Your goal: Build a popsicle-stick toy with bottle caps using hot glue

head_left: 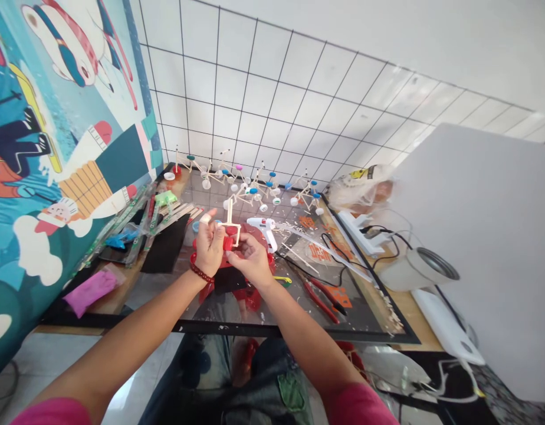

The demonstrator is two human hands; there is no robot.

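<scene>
We observed both hands raised together over the glass-topped table (263,321). The left hand (209,247) and the right hand (251,260) were closed on a small frame of wooden sticks (232,227) with a red bottle cap (228,242). A white glue gun (264,228) lay just beyond; red-handled pliers (322,298) lay to the right.

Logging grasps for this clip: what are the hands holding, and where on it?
Both hands hold a small stick frame with a red cap. The left hand grips its left side, the right hand its lower right edge; exact finger contact is too small to tell.
</scene>
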